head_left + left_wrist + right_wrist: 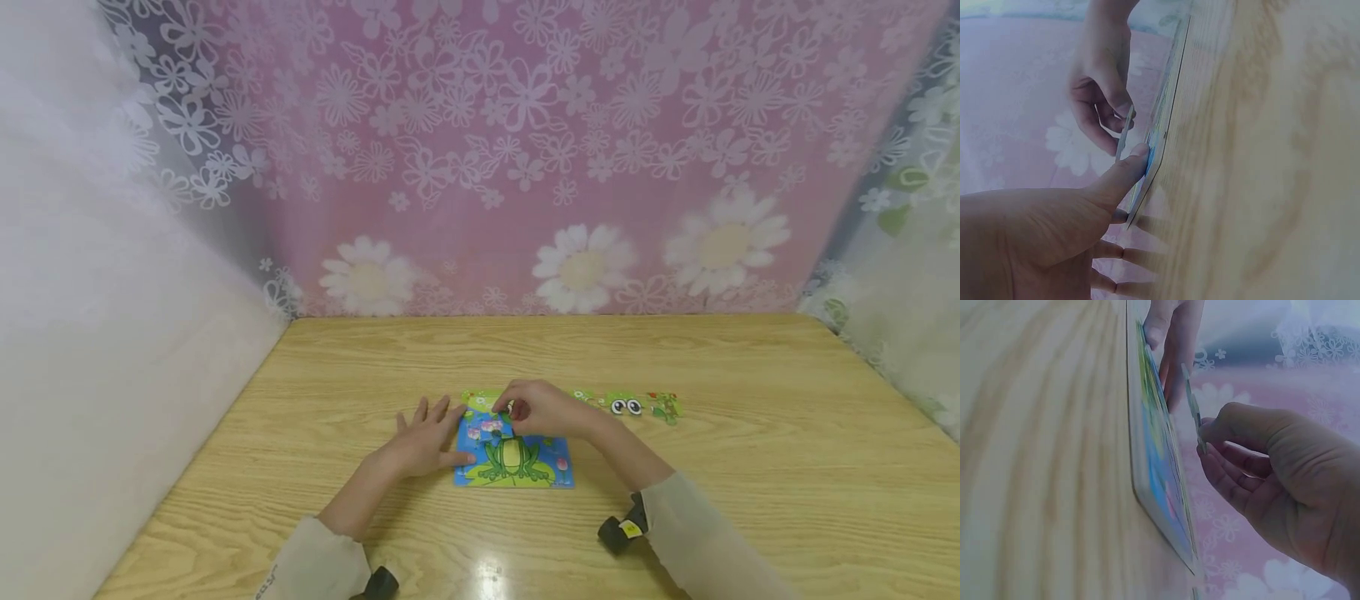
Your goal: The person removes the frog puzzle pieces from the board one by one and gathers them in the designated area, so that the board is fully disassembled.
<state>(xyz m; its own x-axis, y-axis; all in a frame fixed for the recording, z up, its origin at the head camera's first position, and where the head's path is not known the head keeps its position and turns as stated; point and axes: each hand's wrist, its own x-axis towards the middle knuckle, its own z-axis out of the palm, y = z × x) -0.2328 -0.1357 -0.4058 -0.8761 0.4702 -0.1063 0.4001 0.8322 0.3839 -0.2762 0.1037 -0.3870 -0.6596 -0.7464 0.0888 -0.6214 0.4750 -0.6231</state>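
Observation:
A frog jigsaw puzzle board (553, 473), blue and green, lies flat on the table. Its lower part shows a green frog body on a lily pad. My right hand (553, 407) pinches a puzzle piece (491, 427) with pink flowers on blue between thumb and fingertips. In the right wrist view the puzzle piece (1192, 403) is held tilted, just above the board. At the board's left edge rests my left hand (422, 440), fingers spread and straight, thumb on the board's surface. The right hand covers part of the board's upper right.
To the right of the board, loose puzzle pieces lie in a row: one with the frog's eyes (626, 407), and a green and red corner piece (664, 407). The wooden table (750, 500) meets a pink flowered curtain (465, 250) at the back.

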